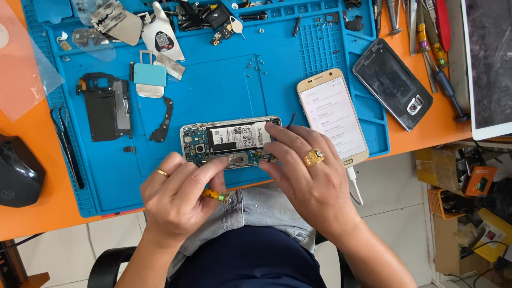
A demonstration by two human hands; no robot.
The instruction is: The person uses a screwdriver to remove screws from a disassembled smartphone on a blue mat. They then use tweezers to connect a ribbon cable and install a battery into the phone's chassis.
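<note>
Opened phone point(230, 141), back removed, battery and circuit board exposed, lies on the blue mat point(224, 90) between both hands. Left hand point(178, 194) grips a yellow-handled screwdriver point(217, 196); right hand point(306, 170) pinches the phone's edge.

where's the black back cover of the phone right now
In the head view, the black back cover lies at the upper right, half on the blue mat's right edge and half on the orange table, between the lit gold phone and the screwdrivers.
</note>
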